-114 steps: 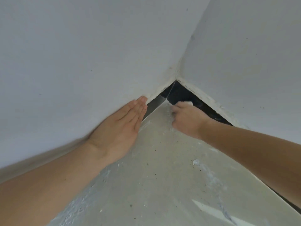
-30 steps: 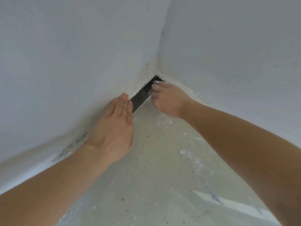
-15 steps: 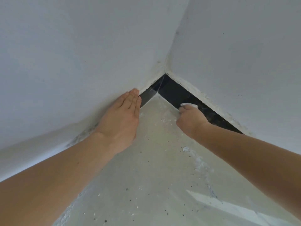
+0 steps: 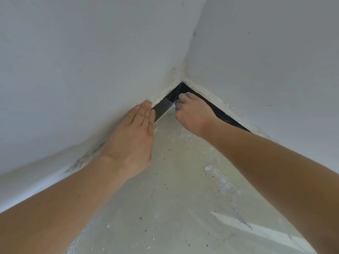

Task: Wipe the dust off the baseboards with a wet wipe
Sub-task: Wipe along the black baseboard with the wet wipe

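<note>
Right hand (image 4: pixel 192 116) presses wet wipe (image 4: pixel 187 93) against baseboard (image 4: pixel 162 108) corner.

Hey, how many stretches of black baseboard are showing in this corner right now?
2. One baseboard strip runs under the left wall, beyond the flat left hand. The other runs under the right wall, partly hidden by the right hand.

Left hand (image 4: pixel 132 136) flat, fingers together; right hand (image 4: pixel 192 114) curled, both arms outstretched.

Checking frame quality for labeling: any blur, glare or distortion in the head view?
Head view: soft, even light, no glare; wide-angle bends the left wall; slight softness; right hand hides most of the wipe against the dark baseboard.
</note>
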{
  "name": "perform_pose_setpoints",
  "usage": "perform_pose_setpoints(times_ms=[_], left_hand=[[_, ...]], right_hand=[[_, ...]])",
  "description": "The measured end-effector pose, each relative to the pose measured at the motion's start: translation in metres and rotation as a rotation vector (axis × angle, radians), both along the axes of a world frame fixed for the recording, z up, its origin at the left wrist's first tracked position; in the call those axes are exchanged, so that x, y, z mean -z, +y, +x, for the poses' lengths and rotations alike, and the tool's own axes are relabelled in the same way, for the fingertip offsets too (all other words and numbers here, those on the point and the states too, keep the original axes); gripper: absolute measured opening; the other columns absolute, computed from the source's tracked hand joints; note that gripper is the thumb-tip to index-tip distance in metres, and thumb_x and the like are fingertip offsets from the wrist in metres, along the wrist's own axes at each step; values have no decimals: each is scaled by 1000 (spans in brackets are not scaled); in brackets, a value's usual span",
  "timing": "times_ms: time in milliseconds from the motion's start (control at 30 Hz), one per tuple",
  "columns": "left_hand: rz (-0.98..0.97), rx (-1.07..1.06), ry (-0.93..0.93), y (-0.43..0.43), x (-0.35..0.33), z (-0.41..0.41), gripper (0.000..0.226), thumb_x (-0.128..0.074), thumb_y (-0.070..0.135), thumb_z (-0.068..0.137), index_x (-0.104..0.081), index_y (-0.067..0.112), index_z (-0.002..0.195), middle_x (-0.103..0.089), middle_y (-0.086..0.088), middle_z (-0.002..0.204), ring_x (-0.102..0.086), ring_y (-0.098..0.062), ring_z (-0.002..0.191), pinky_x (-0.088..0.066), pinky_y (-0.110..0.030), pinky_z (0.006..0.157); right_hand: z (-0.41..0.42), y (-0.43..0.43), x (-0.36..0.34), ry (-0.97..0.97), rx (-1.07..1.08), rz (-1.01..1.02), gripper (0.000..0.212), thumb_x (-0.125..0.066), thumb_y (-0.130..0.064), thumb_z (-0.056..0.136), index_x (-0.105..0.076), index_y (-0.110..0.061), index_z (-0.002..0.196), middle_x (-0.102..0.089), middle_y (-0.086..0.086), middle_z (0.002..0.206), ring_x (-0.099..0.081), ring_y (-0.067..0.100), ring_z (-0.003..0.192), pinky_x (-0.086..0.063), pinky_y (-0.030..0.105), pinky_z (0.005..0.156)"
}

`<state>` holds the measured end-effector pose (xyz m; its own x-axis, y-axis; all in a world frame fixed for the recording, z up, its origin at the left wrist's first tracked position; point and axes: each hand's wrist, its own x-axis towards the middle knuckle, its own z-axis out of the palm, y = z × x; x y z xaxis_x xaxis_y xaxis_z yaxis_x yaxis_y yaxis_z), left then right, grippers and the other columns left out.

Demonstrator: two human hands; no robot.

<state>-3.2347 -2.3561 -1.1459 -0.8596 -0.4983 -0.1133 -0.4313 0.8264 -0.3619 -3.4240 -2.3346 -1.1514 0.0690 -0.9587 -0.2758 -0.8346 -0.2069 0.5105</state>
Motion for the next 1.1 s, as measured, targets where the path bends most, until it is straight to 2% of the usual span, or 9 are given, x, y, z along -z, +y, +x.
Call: perform_pose_setpoints(times_ms=[200,400,500,633,700,767,867,967,1100], left_hand=[[-29,39,-40,-2,0,1,68,-2,23,83,18,-12,139,14,-30,152,12,-37,143,15,-41,112],[-18,31,-38,-4,-1,2,67,-13,26,93,14,-10,143,15,-28,153,13,-35,144,14,-40,114],[-19,23,-10,-2,1,0,67,-12,26,92,13,-9,144,13,-28,153,11,-35,144,11,-40,115],[-29,47,87,-2,3,1,68,-3,24,86,0,-9,146,3,-27,154,2,-33,145,7,-39,116],[-50,63,148,-3,1,1,71,-1,24,83,-8,-8,146,-5,-26,154,-4,-31,146,5,-39,117],[-18,37,120,-2,1,2,71,-3,26,84,-7,-9,146,-5,-26,154,-5,-32,146,6,-39,117],[7,4,194,-6,3,-2,71,-16,26,79,-44,-12,132,-42,-29,139,-41,-35,133,-16,-38,112],[107,-6,204,-8,4,-1,67,-25,23,77,-52,-16,123,-51,-33,129,-51,-39,123,-24,-40,108],[166,-34,193,-7,3,-2,67,-27,22,75,-53,-19,121,-51,-35,127,-52,-42,121,-23,-40,107]], right_hand=[[-9,30,-2,132,3,252,27,-52,-11,89,-62,-17,113,-62,6,117,-37,29,126,-31,35,104],[-4,56,-3,-53,586,363,25,-61,-8,84,-62,-16,107,-53,4,94,-49,25,96,-47,33,76],[2,48,-20,-340,712,144,2,-52,-9,84,-53,-10,85,-44,0,68,-51,24,72,-43,30,58],[10,16,-21,-990,934,-393,26,-49,-4,77,-47,-19,56,-42,-11,45,-40,15,47,-40,22,47],[14,3,-20,-1249,1091,-602,26,-49,-2,74,-50,-10,49,-46,-7,36,-42,20,42,-46,31,45],[21,-7,-19,-1513,1327,-758,19,-52,-2,78,-70,2,82,-66,13,64,-62,29,62,-58,40,65],[37,-17,-14,-2012,1606,-888,27,-59,-4,86,-65,1,111,-56,-1,66,-53,12,60,-46,25,59],[49,-22,-6,-2127,1786,-916,22,-60,-6,87,-68,-6,108,-51,-4,64,-46,7,58,-39,16,57],[73,1,19,-2117,1675,-699,28,-61,3,79,-68,3,106,-67,10,86,-59,18,72,-42,15,55]])
